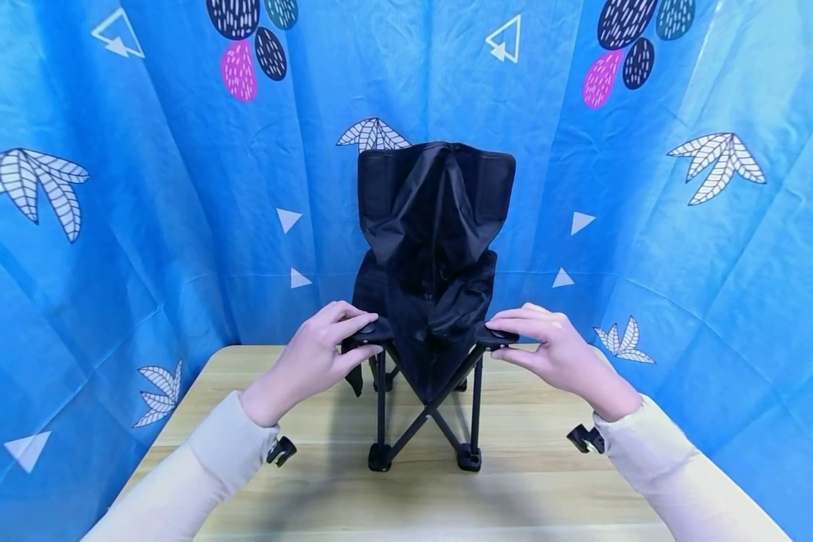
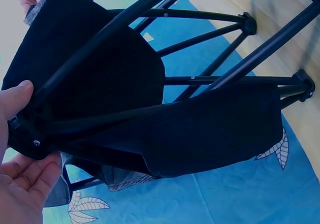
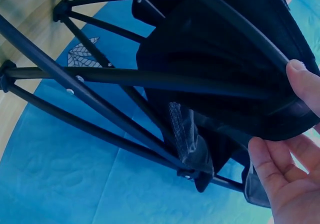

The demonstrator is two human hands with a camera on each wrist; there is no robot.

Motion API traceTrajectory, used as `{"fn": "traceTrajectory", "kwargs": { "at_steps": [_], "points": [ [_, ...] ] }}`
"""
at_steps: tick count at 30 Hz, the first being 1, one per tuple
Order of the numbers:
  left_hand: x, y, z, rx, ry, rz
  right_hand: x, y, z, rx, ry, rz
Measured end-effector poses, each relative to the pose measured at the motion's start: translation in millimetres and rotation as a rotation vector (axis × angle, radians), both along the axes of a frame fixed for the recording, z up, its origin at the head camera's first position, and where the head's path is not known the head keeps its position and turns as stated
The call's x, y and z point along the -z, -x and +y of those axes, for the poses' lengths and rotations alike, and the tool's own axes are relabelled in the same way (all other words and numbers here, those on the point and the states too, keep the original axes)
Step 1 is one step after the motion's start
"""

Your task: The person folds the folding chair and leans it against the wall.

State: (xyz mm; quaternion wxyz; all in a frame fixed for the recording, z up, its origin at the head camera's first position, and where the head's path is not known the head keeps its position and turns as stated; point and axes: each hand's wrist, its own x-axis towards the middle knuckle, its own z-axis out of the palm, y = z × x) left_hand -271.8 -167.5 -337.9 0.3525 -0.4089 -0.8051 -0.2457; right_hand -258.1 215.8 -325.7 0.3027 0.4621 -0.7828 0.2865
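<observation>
A small black folding camp chair [image 1: 433,248] stands upright on the table, partly unfolded, its fabric seat sagging between crossed metal legs. My left hand [image 1: 328,339] pinches the front left corner of the seat, thumb below and fingers above. On the other side, my right hand [image 1: 545,339] pinches the front right corner in the same way. The left wrist view shows the thumb and fingers of the left hand [image 2: 30,179] at the corner joint, with a fabric side pouch [image 2: 215,134] hanging near the legs. In the right wrist view, the right hand [image 3: 285,174] holds the fabric edge.
The chair's plastic feet [image 1: 470,457] rest on a light wood table [image 1: 298,497]. A blue patterned curtain [image 1: 196,188] surrounds the table at the back and both sides. A small black clip [image 1: 586,439] is at the right cuff, another [image 1: 281,451] at the left.
</observation>
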Motion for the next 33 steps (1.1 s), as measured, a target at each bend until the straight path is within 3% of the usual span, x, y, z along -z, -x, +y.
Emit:
{"fn": "traceTrajectory", "kwargs": {
  "at_steps": [33],
  "points": [
    [-9.4,-2.2,11.9,0.030,-0.018,0.016,-7.3,2.1,-14.7,0.007,0.014,0.003]
  ]
}}
